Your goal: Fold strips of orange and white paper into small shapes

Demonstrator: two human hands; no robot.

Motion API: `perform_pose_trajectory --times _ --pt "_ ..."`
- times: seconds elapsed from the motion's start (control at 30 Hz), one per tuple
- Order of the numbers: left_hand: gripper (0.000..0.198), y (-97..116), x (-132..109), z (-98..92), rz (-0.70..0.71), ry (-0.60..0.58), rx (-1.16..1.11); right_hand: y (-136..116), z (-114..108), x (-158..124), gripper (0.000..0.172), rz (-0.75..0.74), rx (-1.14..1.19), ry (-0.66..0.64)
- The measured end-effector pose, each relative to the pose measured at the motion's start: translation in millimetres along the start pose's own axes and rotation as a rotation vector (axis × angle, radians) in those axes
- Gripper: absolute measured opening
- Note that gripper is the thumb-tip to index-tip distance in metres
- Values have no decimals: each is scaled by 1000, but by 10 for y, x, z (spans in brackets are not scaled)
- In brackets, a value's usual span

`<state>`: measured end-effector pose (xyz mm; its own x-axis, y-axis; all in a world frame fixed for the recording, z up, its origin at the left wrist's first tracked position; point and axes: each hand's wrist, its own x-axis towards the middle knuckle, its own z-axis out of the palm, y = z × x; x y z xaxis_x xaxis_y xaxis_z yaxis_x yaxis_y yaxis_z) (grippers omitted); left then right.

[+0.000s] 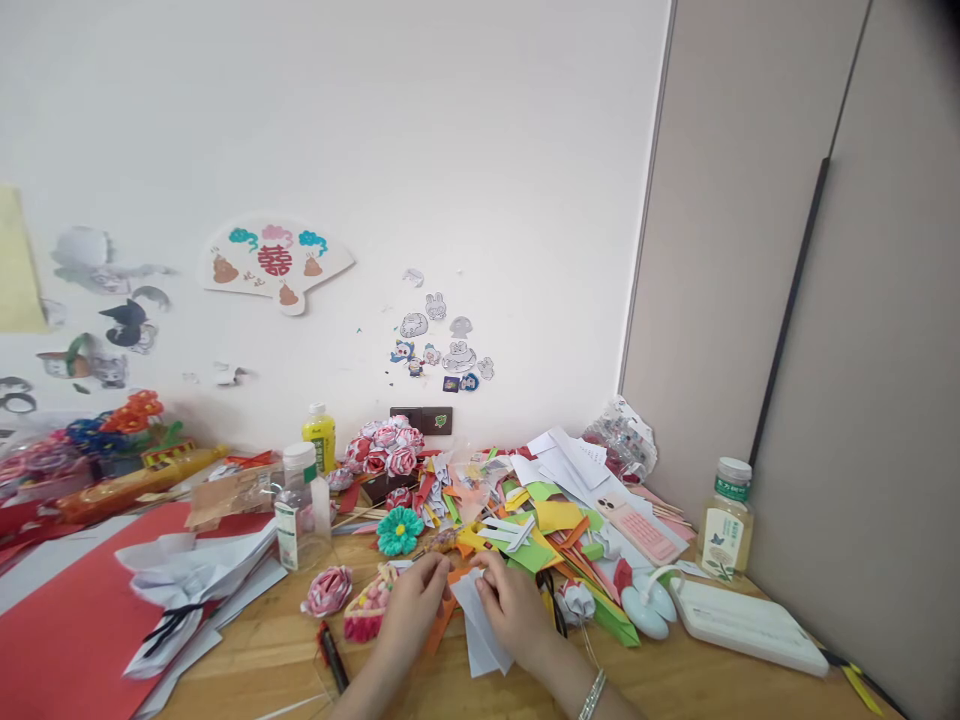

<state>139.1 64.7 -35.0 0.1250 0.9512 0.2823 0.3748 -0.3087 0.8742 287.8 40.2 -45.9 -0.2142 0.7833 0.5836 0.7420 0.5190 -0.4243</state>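
Note:
My right hand [517, 610], with a beaded bracelet [592, 694] at its wrist, pinches a folded piece of white paper [480, 640] that hangs down over the table's front. To its left, my left hand [420, 595] is closed in a pinch near the paper's top edge; whatever lies between its fingertips is too small to make out. Beside the left hand is a pink and yellow knitted piece [367, 605], partly covered by it. Orange paper [441, 618] shows between the two hands. A pink and white paper rose [328, 591] lies farther left.
A heap of coloured paper scraps [540, 530] spreads behind the hands. Bottles stand at left [296, 510] and right [726, 520]. Nearby are a teal flower [399, 531], a black pen [334, 657], a pink phone [641, 530], a white power bank [750, 625] and red paper [75, 610].

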Motion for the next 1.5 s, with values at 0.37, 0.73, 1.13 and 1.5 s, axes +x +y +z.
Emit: perform_pose_trajectory --times 0.37,0.73,1.13,1.5 --pt "30 186 -98 2 149 -109 83 0 -38 -18 28 -110 26 131" --pt "38 167 -63 105 98 -325 -365 -46 19 12 43 157 651 137" --pt "33 -30 -5 154 59 -302 -352 153 120 95 28 357 718 134" --pt "19 -11 -39 191 -46 -273 -333 139 95 95 17 326 689 140"
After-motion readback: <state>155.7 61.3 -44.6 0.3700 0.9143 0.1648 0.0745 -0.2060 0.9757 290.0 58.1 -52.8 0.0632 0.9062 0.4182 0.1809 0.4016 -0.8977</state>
